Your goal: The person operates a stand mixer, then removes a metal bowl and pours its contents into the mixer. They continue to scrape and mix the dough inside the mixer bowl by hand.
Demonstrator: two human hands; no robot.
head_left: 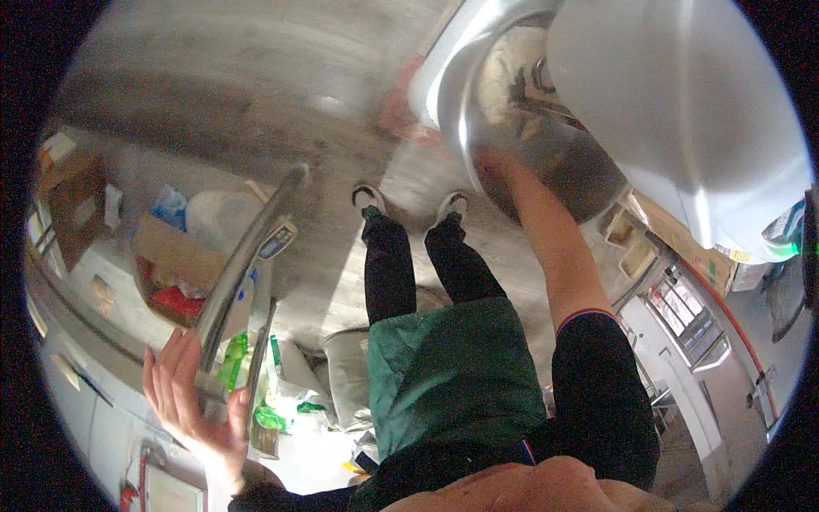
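My left hand [194, 408] is raised at the lower left, its fingers stretched out and the thumb apart. Nothing shows in it. It is beside the end of a shiny metal bar or rail [249, 256]; whether it touches the bar I cannot tell. My right arm reaches up and forward to a large round metal bowl [465, 111]. At the bowl's near side my right hand [497, 168] is blurred and in shade, with its fingers hidden. Inside the bowl lie a pale mass [509, 72] and a dark metal piece with a ring [543, 75].
A big pale rounded machine body [674, 102] overhangs the bowl on the right. On the left, a cardboard box [175, 252], a red packet [177, 302] and plastic bags crowd a surface. Pale sacks [348, 375] stand by my legs. A window [682, 311] is at the far right.
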